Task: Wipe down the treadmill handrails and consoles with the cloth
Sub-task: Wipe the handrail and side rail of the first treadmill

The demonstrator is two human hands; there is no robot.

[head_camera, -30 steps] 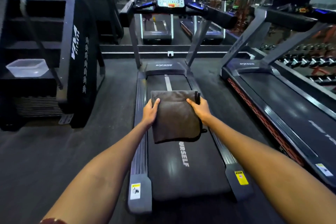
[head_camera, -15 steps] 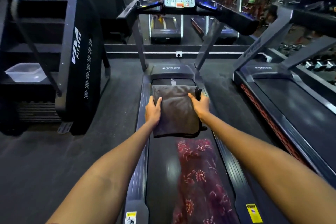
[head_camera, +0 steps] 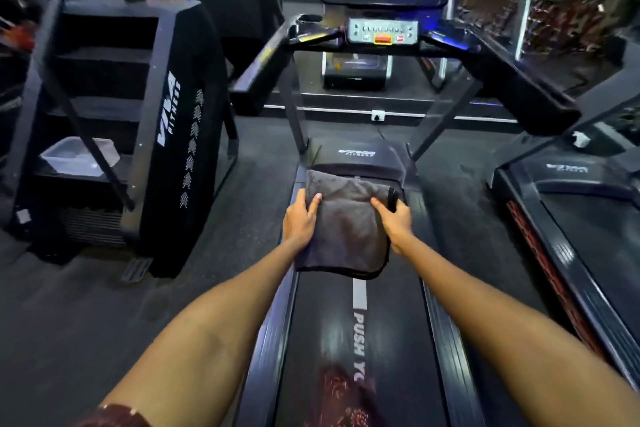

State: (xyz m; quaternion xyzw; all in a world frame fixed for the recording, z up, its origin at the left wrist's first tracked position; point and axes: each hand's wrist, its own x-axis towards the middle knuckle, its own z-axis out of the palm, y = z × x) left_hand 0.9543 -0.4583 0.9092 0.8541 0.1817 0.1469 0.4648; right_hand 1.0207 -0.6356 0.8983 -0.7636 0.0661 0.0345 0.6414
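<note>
A folded grey-brown cloth (head_camera: 346, 225) hangs in front of me over the treadmill belt (head_camera: 360, 329). My left hand (head_camera: 299, 224) grips its left edge, thumb on the front. Its right edge is held by my right hand (head_camera: 396, 224), near a black loop. Ahead stands the treadmill's console (head_camera: 379, 30) with a red button and a dark screen above. The left handrail (head_camera: 259, 74) and the right handrail (head_camera: 519, 90) reach back toward me on either side, well above and beyond the cloth.
A black stair-climber machine (head_camera: 166, 121) stands at the left with a clear plastic tub (head_camera: 78, 154) on a step. A second treadmill (head_camera: 585, 225) runs along the right. Dark gym floor (head_camera: 104, 305) lies between the machines. Patterned red fabric (head_camera: 343, 395) shows low on the belt.
The view has moved forward along the belt toward the console, which now looks larger and nearer. Both hands keep holding the cloth the same way.
</note>
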